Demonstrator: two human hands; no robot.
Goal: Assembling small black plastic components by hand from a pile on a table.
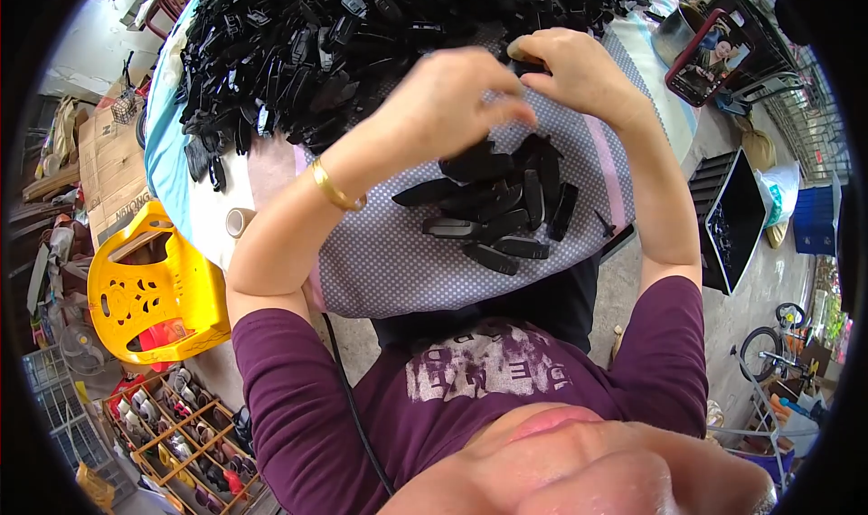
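My right hand [579, 70] is closed on a small black plastic piece [532, 65], mostly hidden by the fingers. Close beside it is my left hand [457, 99], blurred by motion, its thumb apart from the fingers and nothing visible between them. Below both hands, a loose group of long, flat black plastic pieces [506, 209] lies on a grey dotted cloth [389, 275]. Beyond the hands a large heap of similar black pieces [271, 54] covers the far part of the table. Their exact kind is unclear.
A phone [710, 58] with a lit screen leans by a metal pot [676, 34] at the far right. A black crate [723, 221] stands right of the table, a yellow plastic chair [158, 284] left. A tape roll [240, 223] lies at the table's left edge.
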